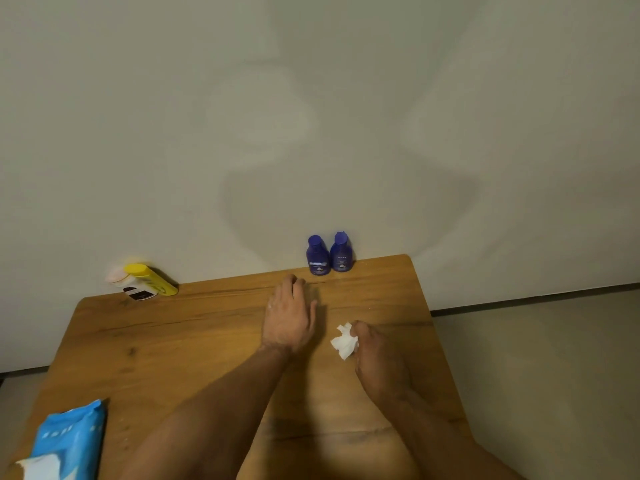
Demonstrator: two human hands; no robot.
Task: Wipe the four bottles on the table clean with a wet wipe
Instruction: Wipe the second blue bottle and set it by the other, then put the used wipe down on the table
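Two dark blue bottles (pixel 317 255) (pixel 341 252) stand side by side at the table's far edge against the wall. At the far left corner stand a yellow bottle (pixel 152 279) and a white bottle with a pale cap and black label (pixel 130 285), touching each other. My left hand (pixel 289 317) hovers flat, fingers straight, a little short of the blue bottles, holding nothing. My right hand (pixel 372 355) grips a crumpled white wet wipe (pixel 344 341) to the right of the left hand, above the tabletop.
A blue pack of wet wipes (pixel 69 441) lies at the near left corner of the wooden table (pixel 194 344), a white wipe poking out of it. The wall runs right behind the table. Floor shows past the table's right edge.
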